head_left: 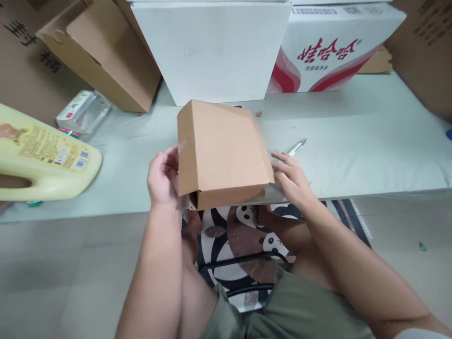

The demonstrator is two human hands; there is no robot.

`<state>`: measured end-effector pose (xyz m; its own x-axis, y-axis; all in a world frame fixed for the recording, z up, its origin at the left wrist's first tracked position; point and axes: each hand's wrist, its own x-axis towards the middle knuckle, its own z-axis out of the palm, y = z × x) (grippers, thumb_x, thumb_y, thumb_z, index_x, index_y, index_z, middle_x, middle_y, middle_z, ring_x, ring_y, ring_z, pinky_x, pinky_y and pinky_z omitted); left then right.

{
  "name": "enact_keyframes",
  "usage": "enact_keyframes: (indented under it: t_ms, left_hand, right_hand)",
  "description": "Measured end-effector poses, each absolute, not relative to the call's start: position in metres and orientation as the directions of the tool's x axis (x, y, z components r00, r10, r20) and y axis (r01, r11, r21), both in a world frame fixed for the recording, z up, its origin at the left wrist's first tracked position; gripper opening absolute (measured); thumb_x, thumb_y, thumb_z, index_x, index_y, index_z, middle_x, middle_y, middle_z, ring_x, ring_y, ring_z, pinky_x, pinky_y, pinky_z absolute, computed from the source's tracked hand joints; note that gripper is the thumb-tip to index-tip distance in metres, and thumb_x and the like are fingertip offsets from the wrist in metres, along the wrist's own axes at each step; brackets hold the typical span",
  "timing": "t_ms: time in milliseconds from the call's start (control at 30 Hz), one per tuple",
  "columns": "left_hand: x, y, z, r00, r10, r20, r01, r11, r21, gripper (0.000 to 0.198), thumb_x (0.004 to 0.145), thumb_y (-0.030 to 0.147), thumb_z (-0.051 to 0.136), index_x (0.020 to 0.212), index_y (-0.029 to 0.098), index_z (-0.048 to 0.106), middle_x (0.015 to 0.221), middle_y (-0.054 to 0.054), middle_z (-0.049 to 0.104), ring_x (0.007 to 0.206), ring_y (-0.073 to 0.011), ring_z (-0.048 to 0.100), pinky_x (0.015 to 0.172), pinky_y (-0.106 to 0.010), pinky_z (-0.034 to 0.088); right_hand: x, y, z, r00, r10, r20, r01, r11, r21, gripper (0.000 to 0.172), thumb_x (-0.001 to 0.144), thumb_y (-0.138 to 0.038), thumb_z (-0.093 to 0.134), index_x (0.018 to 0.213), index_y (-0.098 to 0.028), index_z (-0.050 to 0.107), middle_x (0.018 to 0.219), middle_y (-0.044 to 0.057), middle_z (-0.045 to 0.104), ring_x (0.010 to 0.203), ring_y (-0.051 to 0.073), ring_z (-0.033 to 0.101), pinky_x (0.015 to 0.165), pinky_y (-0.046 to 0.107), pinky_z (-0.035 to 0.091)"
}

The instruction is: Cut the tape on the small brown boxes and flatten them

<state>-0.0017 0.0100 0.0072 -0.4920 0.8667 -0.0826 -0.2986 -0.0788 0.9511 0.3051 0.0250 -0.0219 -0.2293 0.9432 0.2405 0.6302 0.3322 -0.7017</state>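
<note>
Brown cardboard box at front edge of pale green cloth-covered table, left hand at its left side, fingertips hidden, grip undeterminable, right hand at opposite side, fingers extended, contact unclear, slim silver knife partly covered by right hand

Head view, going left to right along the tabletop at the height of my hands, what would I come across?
Yellow jug, left hand, brown cardboard box, right hand, blue object cut off at the right edge.
</note>
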Motion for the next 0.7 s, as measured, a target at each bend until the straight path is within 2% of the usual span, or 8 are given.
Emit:
enact_keyframes:
  t_ms: [67, 133, 233, 367, 500, 633, 700]
  left_hand:
    - [-0.005, 0.008, 0.011, -0.414, 0.906, -0.093, -0.320, -0.049, 0.946, 0.040, 0.076, 0.059, 0.072, 0.094, 0.024, 0.076, 0.103, -0.009, 0.078, 0.106, -0.0291, 0.073, 0.086, -0.041, 0.063]
    - [-0.006, 0.006, 0.014, -0.350, 0.931, -0.103, -0.273, 0.004, 0.962, 0.041, 0.068, 0.049, 0.083, 0.099, 0.023, 0.076, 0.106, -0.009, 0.078, 0.103, -0.0283, 0.074, 0.084, -0.039, 0.063]
    - [-0.006, 0.005, 0.016, -0.326, 0.943, -0.072, -0.208, 0.002, 0.978, 0.050, 0.062, 0.032, 0.089, 0.108, 0.020, 0.075, 0.112, -0.009, 0.077, 0.102, -0.0257, 0.074, 0.088, -0.037, 0.062]
    - [-0.006, 0.007, 0.013, -0.344, 0.937, -0.061, -0.219, -0.017, 0.976, 0.049, 0.065, 0.030, 0.086, 0.111, 0.021, 0.074, 0.116, -0.009, 0.075, 0.106, -0.0268, 0.073, 0.090, -0.039, 0.062]
    - [-0.010, 0.007, 0.014, -0.285, 0.955, -0.083, -0.213, 0.022, 0.977, 0.046, 0.071, 0.038, 0.080, 0.114, 0.024, 0.071, 0.117, -0.009, 0.075, 0.113, -0.0327, 0.071, 0.089, -0.044, 0.063]
    - [-0.014, 0.003, 0.022, -0.052, 0.994, -0.101, -0.222, 0.087, 0.971, 0.068, 0.071, 0.058, 0.076, 0.131, 0.029, 0.063, 0.135, -0.011, 0.069, 0.125, -0.0398, 0.066, 0.082, -0.045, 0.063]
    - [-0.012, 0.002, 0.023, -0.044, 0.995, -0.093, -0.208, 0.082, 0.975, 0.078, 0.069, 0.059, 0.080, 0.139, 0.032, 0.058, 0.140, -0.011, 0.066, 0.126, -0.0395, 0.066, 0.079, -0.043, 0.063]
  right_hand:
    - [0.307, 0.024, -0.019, -0.253, 0.942, 0.219, 0.460, 0.316, -0.830, 0.041, 0.082, -0.023, 0.047, 0.110, -0.026, 0.077, 0.138, 0.007, 0.070, 0.140, 0.033, 0.056, 0.124, 0.060, 0.038]
    - [0.308, 0.022, -0.018, -0.231, 0.952, 0.200, 0.289, 0.263, -0.920, 0.045, 0.082, -0.023, 0.048, 0.120, -0.027, 0.073, 0.138, 0.005, 0.070, 0.137, 0.031, 0.059, 0.118, 0.056, 0.047]
    - [0.309, 0.018, -0.019, -0.185, 0.951, 0.247, 0.148, 0.275, -0.950, 0.052, 0.085, -0.028, 0.047, 0.134, -0.028, 0.063, 0.143, 0.005, 0.067, 0.137, 0.031, 0.059, 0.112, 0.052, 0.053]
    - [0.311, 0.012, -0.021, -0.259, 0.920, 0.294, 0.176, 0.344, -0.922, 0.061, 0.089, -0.041, 0.049, 0.149, -0.031, 0.048, 0.152, 0.006, 0.058, 0.142, 0.032, 0.055, 0.112, 0.053, 0.052]
    - [0.311, 0.007, -0.024, -0.311, 0.898, 0.311, 0.249, 0.393, -0.885, 0.075, 0.085, -0.054, 0.066, 0.151, -0.027, 0.042, 0.151, 0.014, 0.056, 0.142, 0.034, 0.054, 0.114, 0.056, 0.050]
    - [0.306, 0.008, -0.024, -0.225, 0.924, 0.307, 0.286, 0.364, -0.886, 0.075, 0.083, -0.058, 0.074, 0.145, -0.025, 0.047, 0.138, 0.017, 0.064, 0.130, 0.035, 0.063, 0.104, 0.054, 0.057]
    - [0.303, 0.010, -0.022, -0.163, 0.940, 0.299, 0.303, 0.336, -0.892, 0.068, 0.085, -0.056, 0.074, 0.140, -0.026, 0.051, 0.133, 0.015, 0.068, 0.123, 0.034, 0.068, 0.096, 0.052, 0.061]
